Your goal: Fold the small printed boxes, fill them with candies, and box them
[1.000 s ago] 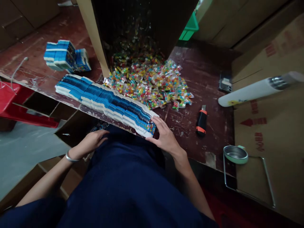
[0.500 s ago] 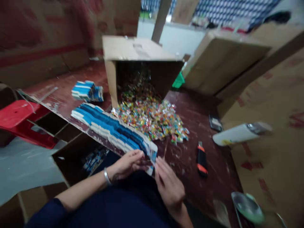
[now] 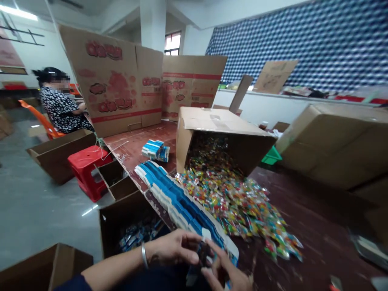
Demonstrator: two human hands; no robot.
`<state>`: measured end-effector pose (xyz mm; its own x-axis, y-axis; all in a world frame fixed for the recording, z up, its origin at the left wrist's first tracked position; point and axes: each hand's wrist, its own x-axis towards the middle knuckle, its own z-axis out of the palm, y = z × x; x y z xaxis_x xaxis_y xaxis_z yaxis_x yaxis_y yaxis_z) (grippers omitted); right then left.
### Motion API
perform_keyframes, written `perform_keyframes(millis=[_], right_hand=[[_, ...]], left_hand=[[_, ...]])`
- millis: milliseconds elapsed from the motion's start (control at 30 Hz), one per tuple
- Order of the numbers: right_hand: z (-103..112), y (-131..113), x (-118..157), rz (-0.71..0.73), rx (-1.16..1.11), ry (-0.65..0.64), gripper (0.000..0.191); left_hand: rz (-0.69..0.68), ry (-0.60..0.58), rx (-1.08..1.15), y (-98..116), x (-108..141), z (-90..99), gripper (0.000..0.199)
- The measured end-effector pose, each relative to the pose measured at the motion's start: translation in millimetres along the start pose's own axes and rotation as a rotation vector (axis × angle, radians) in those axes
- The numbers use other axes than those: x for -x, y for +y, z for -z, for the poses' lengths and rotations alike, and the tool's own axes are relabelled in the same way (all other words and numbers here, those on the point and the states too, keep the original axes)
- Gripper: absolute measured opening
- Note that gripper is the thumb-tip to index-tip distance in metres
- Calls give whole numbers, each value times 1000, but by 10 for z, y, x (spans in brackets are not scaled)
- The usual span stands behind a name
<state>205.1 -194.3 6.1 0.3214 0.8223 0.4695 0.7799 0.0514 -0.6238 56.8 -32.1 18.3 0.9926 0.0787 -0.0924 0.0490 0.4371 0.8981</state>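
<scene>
My left hand (image 3: 174, 248), with a silver bangle at the wrist, has its fingers bent around a small blue-and-white carton (image 3: 194, 275) at the bottom centre. Close against it, my right hand (image 3: 226, 268) also grips the carton. The fingers partly cover the carton, and something dark shows between them. A long row of flat blue-and-white cartons (image 3: 172, 190) lies along the table edge, its near end just beyond my hands. Behind the row, small shiny colourful packets (image 3: 230, 198) spill from a tipped cardboard box (image 3: 184, 141).
More blue-and-white cartons (image 3: 154, 149) lie at the table's far left. Below the edge, an open box (image 3: 106, 230) holds blue packets, near a red stool (image 3: 87, 161). A person (image 3: 60, 103) sits far left. A green basket (image 3: 272, 155) stands behind the tipped box.
The view has swung up and left, showing the room and the seated person. Both hands have moved lower in the picture, and the small carton between them is now turned differently.
</scene>
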Motion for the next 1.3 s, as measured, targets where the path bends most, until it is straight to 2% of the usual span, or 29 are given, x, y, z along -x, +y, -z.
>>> perform_keyframes(millis=[33, 133, 200, 233, 300, 367, 500, 600, 667, 833, 900, 1033, 1100, 1200, 1300], right_hand=[[56, -84, -21, -39, -66, -94, 37], [192, -272, -113, -175, -223, -221, 22], [195, -271, -158, -253, -268, -266, 26], [166, -246, -161, -296, -281, -224, 29], [59, -195, -122, -386, -325, 12, 33], [-92, -170, -48, -447, -384, 195, 44], [-391, -149, 80, -531, -420, 344, 36], [-497, -133, 96, -535, -396, 410, 41], [-506, -119, 77, -503, -381, 401, 39], [-456, -62, 40, -327, -283, 386, 10], [-454, -46, 46, -278, -249, 372, 16], [-488, -54, 46, -360, -395, 392, 14], [-483, -68, 15, -407, -516, 401, 22], [-404, -78, -60, -438, -652, 289, 30], [-287, -51, -128, -550, -720, 164, 30]], left_hand=[[9, -8, -12, 22, 55, -15, 47], [21, -19, -106, 60, 147, 0, 50], [68, 5, -68, 18, 109, 59, 42], [58, 52, -72, -25, 71, 84, 41], [12, 166, -40, -123, -7, 99, 39], [-52, 277, -13, -208, -70, 64, 39], [-165, 426, -41, -306, -146, -41, 41], [-258, 512, -129, -332, -145, -63, 65], [-265, 487, -204, -332, -118, -49, 66], [-177, 340, -334, -301, -30, 8, 40], [-155, 307, -346, -303, -14, 28, 36], [-203, 354, -274, -342, -34, 54, 36], [-216, 383, -226, -354, -48, 60, 43], [-198, 393, -262, -338, -45, 65, 46], [-200, 364, -332, -306, -19, 74, 45]])
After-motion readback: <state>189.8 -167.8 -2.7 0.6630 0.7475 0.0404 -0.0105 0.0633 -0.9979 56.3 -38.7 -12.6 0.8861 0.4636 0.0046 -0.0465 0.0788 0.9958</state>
